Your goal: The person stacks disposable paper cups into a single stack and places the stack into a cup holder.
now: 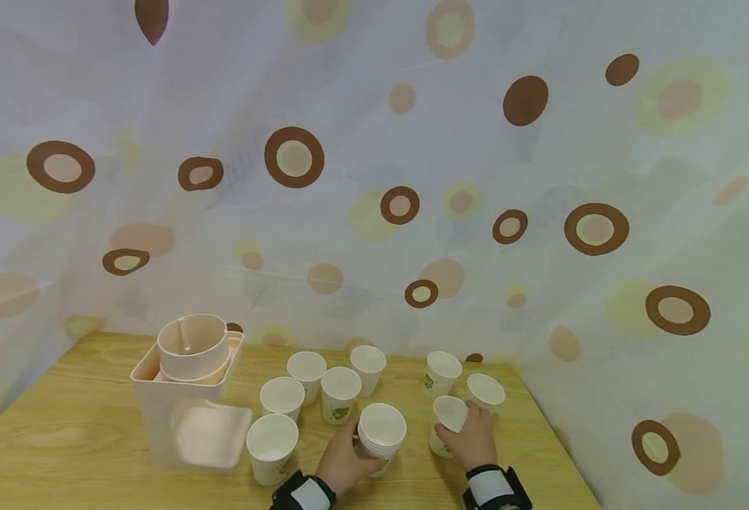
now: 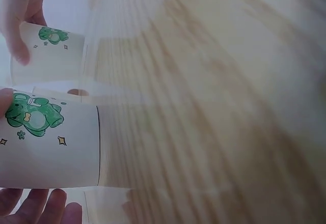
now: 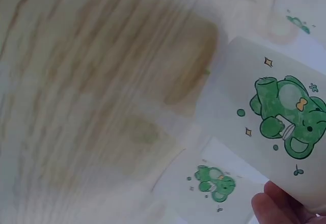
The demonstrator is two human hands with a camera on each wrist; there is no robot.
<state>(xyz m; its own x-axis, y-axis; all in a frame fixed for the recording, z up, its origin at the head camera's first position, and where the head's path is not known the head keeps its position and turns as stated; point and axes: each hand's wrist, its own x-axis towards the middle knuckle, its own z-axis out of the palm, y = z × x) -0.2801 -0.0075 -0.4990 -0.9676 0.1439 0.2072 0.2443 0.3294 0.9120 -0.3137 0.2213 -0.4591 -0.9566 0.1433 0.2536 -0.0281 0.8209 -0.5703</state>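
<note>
Left hand (image 1: pixel 345 462) clasps the stack (image 1: pixel 383 427) by its side, probably to steady it; right of that stack, the right hand (image 1: pixel 474 438) pinches a cup (image 1: pixel 448 414), seemingly for a sure hold.

Head view: even, muted light, source out of frame; counter (image 1: pixel 49 418) readable to far edge, shadows soft. Both wrist views: hazy, washed out, counter grain blurred, pale sheen in patches. Right wrist: nearest printed cup (image 3: pixel 275 122) fairly crisp, cups behind softer.
</note>
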